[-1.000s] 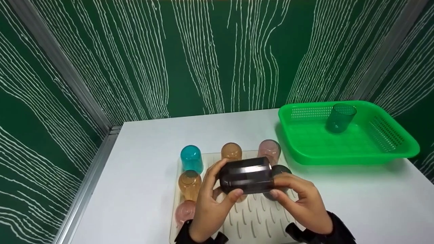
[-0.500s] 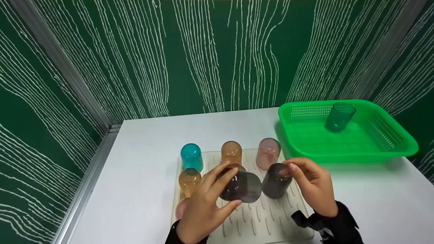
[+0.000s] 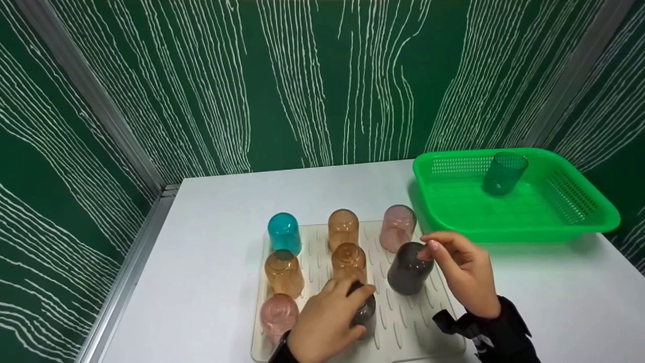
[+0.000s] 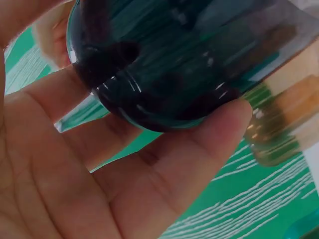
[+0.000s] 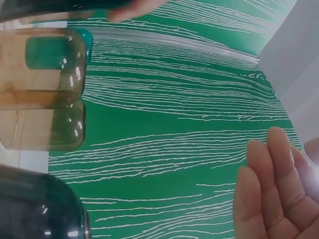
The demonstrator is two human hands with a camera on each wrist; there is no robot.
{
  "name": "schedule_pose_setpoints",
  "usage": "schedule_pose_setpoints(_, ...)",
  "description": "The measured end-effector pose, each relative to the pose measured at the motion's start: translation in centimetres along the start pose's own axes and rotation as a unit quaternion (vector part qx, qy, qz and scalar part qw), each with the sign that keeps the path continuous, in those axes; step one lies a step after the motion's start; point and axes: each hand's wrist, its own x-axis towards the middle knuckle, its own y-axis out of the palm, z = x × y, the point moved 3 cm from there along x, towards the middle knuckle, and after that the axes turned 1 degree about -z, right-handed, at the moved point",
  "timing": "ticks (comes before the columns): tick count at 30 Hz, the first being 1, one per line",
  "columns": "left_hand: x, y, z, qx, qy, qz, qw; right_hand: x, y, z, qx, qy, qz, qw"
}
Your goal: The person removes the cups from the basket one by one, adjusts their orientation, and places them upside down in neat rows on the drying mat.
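My left hand grips a dark grey glass by its rounded base, over the front middle of the cream ribbed mat. The glass points mouth down; its far side is hidden by my fingers. In the left wrist view, fingers curve about the dark glass. My right hand hovers beside a second dark grey glass, upturned on the mat. The right wrist view has the loosely bent fingers apart from that glass, with nothing in them.
Upturned on the mat are a blue glass, several amber glasses and pink glasses. A green basket at the back right holds a teal-looking glass. Behind the white table stands a green patterned wall.
Both hands held the dark glass sideways; my right hand let go and moved right. My left hand turned the glass mouth down and lowered it toward the mat's front.
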Motion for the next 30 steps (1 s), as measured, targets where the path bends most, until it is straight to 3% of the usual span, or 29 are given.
schedule_pose_setpoints(8, 0.5, 1.8, 0.0, 0.054, 0.006, -0.012, 0.9985, 0.0, 0.1, -1.0, -0.027, 0.003, 0.004, 0.9996)
schedule_pose_setpoints(30, 0.8, 2.4, 0.0, 0.018, -0.004, 0.01, 0.9998, 0.5, -0.7, -1.7, -0.077, 0.008, 0.027, 0.9966)
